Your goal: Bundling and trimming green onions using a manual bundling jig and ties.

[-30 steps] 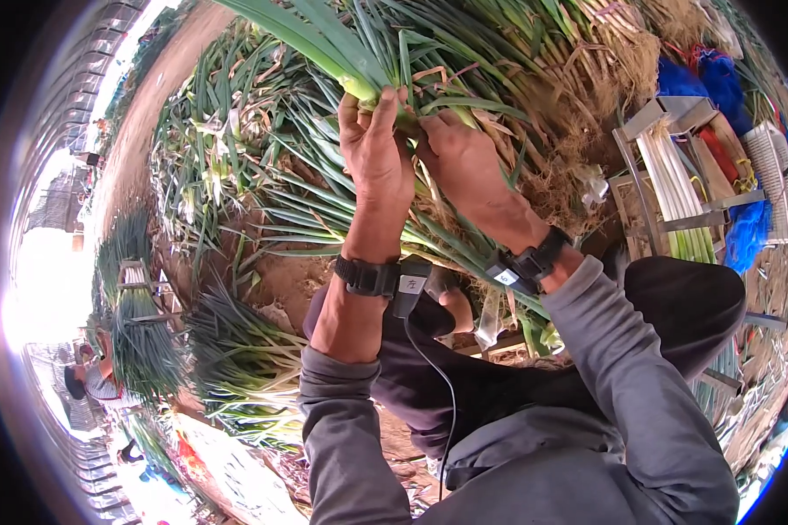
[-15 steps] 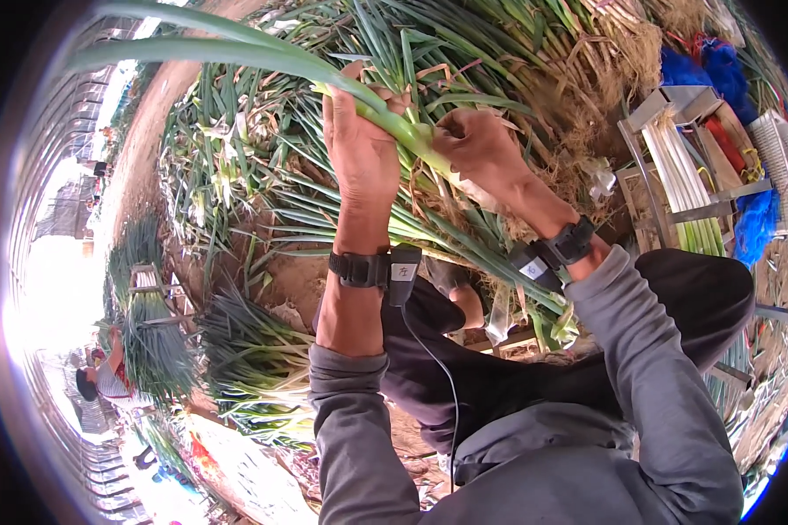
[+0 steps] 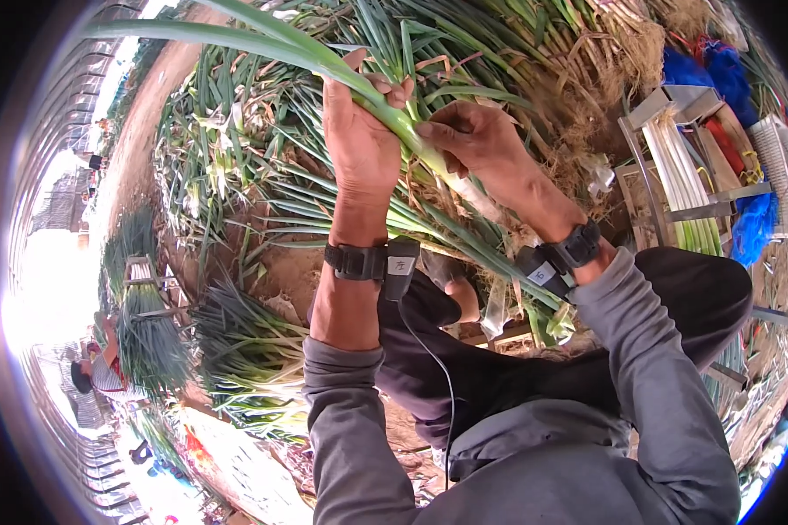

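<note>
A thick green onion slants across in front of me, its long green leaves reaching to the upper left and its pale root end toward the lower right. My left hand is closed around the stalk where the leaves begin to part. Just below, my right hand pinches the stalk's paler part between thumb and fingers. The right hand partly hides the root end. Beneath both hands lie more green onions, spread loosely with their leaves to the left.
A large heap of green onions with dry roots lies ahead. At the right, a metal frame holds trimmed white stalks, near blue netting. Another leafy pile lies left of my knees. Far left, a person is beside a bundle.
The right thumb and fingers have shifted on the stalk, the thumb now stretched along it. The left hand and the onion have moved only slightly.
</note>
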`<action>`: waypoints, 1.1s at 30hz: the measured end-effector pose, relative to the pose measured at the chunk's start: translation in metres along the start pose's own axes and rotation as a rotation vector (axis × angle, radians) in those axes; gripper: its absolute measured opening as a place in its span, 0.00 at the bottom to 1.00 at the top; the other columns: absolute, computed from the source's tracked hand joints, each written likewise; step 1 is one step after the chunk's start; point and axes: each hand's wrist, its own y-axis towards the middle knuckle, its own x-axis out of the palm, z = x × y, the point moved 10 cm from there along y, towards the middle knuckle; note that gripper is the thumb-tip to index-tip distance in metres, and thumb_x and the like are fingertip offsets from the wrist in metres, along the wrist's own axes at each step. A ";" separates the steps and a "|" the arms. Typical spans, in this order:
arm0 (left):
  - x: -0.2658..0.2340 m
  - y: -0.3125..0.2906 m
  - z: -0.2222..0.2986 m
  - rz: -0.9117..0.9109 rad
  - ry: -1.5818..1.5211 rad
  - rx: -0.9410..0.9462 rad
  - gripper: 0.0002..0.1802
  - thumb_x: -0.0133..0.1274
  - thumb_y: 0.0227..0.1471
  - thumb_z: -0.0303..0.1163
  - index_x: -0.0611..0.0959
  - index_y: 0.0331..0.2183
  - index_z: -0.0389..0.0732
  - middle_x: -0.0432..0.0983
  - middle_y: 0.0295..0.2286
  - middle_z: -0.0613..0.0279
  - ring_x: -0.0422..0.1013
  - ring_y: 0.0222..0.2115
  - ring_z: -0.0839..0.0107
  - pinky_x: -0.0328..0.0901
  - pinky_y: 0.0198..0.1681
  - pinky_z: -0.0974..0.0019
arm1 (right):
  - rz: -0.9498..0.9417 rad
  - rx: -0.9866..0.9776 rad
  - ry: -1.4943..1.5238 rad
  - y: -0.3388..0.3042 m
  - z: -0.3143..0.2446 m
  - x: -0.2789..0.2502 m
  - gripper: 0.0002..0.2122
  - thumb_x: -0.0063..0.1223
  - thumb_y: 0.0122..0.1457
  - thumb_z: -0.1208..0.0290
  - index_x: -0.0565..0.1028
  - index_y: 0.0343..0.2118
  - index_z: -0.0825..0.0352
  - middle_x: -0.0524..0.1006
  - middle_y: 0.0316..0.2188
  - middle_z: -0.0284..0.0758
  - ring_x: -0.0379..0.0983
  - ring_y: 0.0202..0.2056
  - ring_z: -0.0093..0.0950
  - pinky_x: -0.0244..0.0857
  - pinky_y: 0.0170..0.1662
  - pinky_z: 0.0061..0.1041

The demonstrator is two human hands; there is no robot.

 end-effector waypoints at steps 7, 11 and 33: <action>0.008 -0.009 0.011 -0.057 0.123 0.013 0.24 0.39 0.67 0.46 0.71 0.51 0.35 0.70 0.26 0.62 0.66 0.25 0.70 0.64 0.53 0.53 | -0.069 0.171 0.329 -0.015 0.021 0.016 0.13 0.60 0.61 0.68 0.77 0.37 0.77 0.74 0.18 0.28 0.67 0.17 0.14 0.58 0.19 0.14; 0.024 -0.016 0.007 -0.148 0.182 -0.002 0.24 0.38 0.68 0.45 0.70 0.52 0.35 0.69 0.26 0.64 0.64 0.25 0.71 0.64 0.52 0.54 | -0.066 0.283 0.467 -0.029 0.051 0.009 0.12 0.60 0.61 0.67 0.77 0.34 0.74 0.74 0.19 0.28 0.67 0.17 0.15 0.59 0.19 0.15; -0.008 0.010 0.032 -0.124 -0.297 0.013 0.25 0.46 0.64 0.42 0.75 0.53 0.33 0.69 0.26 0.65 0.65 0.22 0.74 0.66 0.41 0.64 | -0.149 -0.251 -0.398 -0.031 -0.009 0.008 0.10 0.55 0.62 0.71 0.79 0.42 0.71 0.80 0.32 0.40 0.77 0.27 0.28 0.71 0.32 0.28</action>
